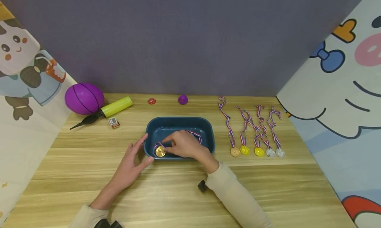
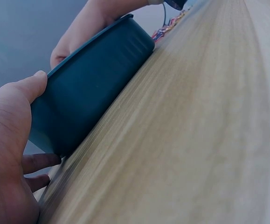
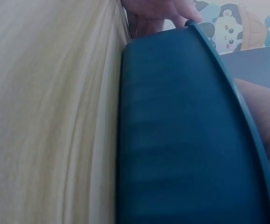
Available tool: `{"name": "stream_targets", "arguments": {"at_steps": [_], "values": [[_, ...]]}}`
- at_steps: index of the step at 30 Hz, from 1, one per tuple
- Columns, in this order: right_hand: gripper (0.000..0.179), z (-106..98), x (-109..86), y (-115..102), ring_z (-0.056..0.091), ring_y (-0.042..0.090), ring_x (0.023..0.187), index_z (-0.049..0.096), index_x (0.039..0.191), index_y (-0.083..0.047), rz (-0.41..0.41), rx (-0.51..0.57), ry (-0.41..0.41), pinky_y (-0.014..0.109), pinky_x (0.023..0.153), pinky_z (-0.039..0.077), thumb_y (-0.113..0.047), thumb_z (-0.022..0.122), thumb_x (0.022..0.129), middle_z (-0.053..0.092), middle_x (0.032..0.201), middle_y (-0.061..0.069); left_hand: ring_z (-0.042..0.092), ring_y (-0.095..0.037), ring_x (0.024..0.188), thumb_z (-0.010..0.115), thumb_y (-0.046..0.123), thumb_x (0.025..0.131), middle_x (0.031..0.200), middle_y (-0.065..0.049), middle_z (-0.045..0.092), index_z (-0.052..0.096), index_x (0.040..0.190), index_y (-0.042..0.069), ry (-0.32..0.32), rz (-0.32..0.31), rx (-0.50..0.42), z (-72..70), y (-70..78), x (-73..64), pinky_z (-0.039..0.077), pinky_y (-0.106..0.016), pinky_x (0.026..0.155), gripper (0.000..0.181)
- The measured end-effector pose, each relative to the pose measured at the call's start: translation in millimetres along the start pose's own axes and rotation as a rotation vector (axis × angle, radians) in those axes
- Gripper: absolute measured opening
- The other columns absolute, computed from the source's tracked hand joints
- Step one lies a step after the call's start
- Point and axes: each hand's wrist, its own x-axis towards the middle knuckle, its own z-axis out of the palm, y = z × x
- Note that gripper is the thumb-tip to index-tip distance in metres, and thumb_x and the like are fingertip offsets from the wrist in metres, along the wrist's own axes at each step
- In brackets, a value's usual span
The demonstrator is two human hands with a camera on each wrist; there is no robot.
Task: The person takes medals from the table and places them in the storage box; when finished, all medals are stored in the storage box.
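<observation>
A dark teal basin [image 1: 180,158] stands on the wooden table with a gold medal [image 1: 160,151] in its near left corner; a striped ribbon [image 1: 194,135] lies further right inside. My right hand [image 1: 183,144] reaches in over the near rim, thumb tip at the medal's right edge and index fingertip by its ribbon, a gap between them. Its other fingers are hidden in the wrist views by the basin wall. My left hand [image 1: 131,166] rests at the basin's left end with fingers spread. In the left wrist view, its thumb [image 2: 34,84] touches the rim.
Several ribboned medals [image 1: 245,150] lie in a row right of the basin. To the left are a purple ball [image 1: 84,98], a yellow hand pump [image 1: 116,107] and a small box [image 1: 113,122]. Behind the basin lie a red disc [image 1: 151,101] and a purple object [image 1: 183,99].
</observation>
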Motion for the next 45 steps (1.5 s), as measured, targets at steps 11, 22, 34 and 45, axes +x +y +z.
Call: {"name": "stream_targets", "arguments": {"at_steps": [11, 22, 34, 45], "values": [[0.033, -12, -21.7, 3, 0.036, 0.002, 0.046, 0.083, 0.13, -0.006, 0.015, 0.004, 0.118, 0.02, 0.048, 0.028, -0.022, 0.086, 0.101, 0.047, 0.053, -0.012, 0.052, -0.055, 0.148, 0.076, 0.026, 0.105, 0.161, -0.03, 0.056, 0.034, 0.176, 0.024, 0.006, 0.006, 0.013, 0.1, 0.6, -0.4, 0.002, -0.073, 0.135, 0.082], [0.031, -18, -52.8, 12, 0.035, 0.0, 0.048, 0.084, 0.126, -0.004, -0.015, 0.033, 0.339, 0.021, 0.055, 0.036, -0.015, 0.087, 0.098, 0.045, 0.054, -0.013, 0.052, -0.054, 0.148, 0.077, 0.025, 0.105, 0.164, -0.028, 0.053, 0.034, 0.176, 0.027, 0.01, 0.007, 0.005, 0.9, -1.1, -1.2, 0.001, -0.071, 0.135, 0.082], [0.029, -20, -92.7, 23, 0.037, 0.001, 0.057, 0.084, 0.123, -0.001, -0.028, 0.244, 0.542, 0.023, 0.056, 0.036, -0.005, 0.088, 0.095, 0.047, 0.063, -0.011, 0.052, -0.054, 0.148, 0.076, 0.025, 0.106, 0.163, -0.029, 0.053, 0.034, 0.176, 0.026, 0.006, -0.001, 0.003, 1.5, -0.2, -0.4, 0.001, -0.072, 0.135, 0.082], [0.026, -19, -121.2, 46, 0.039, 0.004, 0.055, 0.086, 0.116, 0.001, -0.041, 0.295, 0.741, 0.02, 0.052, 0.034, 0.005, 0.088, 0.09, 0.055, 0.061, -0.007, 0.055, -0.053, 0.146, 0.077, 0.024, 0.105, 0.162, -0.028, 0.055, 0.034, 0.176, 0.025, 0.01, 0.019, 0.01, 1.2, -1.3, -0.4, 0.001, -0.071, 0.135, 0.083]]}}
